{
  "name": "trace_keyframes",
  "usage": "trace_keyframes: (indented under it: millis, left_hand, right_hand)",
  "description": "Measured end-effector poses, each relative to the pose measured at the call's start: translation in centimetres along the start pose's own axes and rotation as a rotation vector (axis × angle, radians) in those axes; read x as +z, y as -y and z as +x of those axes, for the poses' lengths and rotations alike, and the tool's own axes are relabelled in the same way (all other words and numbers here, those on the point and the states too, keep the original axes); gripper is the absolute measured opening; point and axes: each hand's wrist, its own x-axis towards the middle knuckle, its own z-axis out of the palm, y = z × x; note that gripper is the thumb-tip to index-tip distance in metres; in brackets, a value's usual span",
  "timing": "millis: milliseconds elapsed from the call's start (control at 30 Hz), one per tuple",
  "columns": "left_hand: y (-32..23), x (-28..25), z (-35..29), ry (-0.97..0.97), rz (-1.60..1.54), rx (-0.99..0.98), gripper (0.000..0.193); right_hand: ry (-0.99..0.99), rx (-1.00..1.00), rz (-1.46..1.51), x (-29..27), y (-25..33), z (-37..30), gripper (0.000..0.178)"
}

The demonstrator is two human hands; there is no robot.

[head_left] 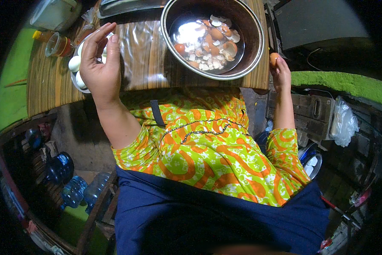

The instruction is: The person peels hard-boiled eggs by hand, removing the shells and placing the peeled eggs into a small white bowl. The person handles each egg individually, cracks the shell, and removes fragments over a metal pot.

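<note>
My right hand (282,74), past the right edge of the table, grips a brown egg (274,59) in its fingertips. Over a white bowl (83,88) at the left is my left hand (100,63), fingers stretched up and thumb apart. Peeled white eggs (74,63) sit in that bowl, partly hidden behind the hand. Between my hands stands a large metal pot (255,51) with water in it. Broken eggshells (215,42) lie in the water, and a whole brown egg (179,48) rests by the pot's left wall.
The wooden table (46,91) carries a clear plastic cup (54,45), a yellow-capped bottle (41,36) and a pale container (55,15) at the far left. A dark tray (129,6) lies at the back. Large blue water bottles (74,191) are on the floor, lower left.
</note>
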Motion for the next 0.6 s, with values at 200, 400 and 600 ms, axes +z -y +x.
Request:
trace_keyframes:
  millis: [200,400,600]
  left_hand:
    - [-0.4,0.3,0.1,0.008,-0.011,0.023,0.023]
    - [-0.6,0.5,0.1,0.033,0.01,0.022,0.022]
    - [-0.4,-0.6,0.0,0.004,-0.004,-0.053,0.023]
  right_hand:
    - [-0.045,-0.116,-0.401,1.4,0.3,0.8,0.037]
    - [0.029,0.16,-0.015,0.9,1.0,1.0,0.037]
    - [0.039,0.058,-0.168,0.5,-2.0,2.4,0.036]
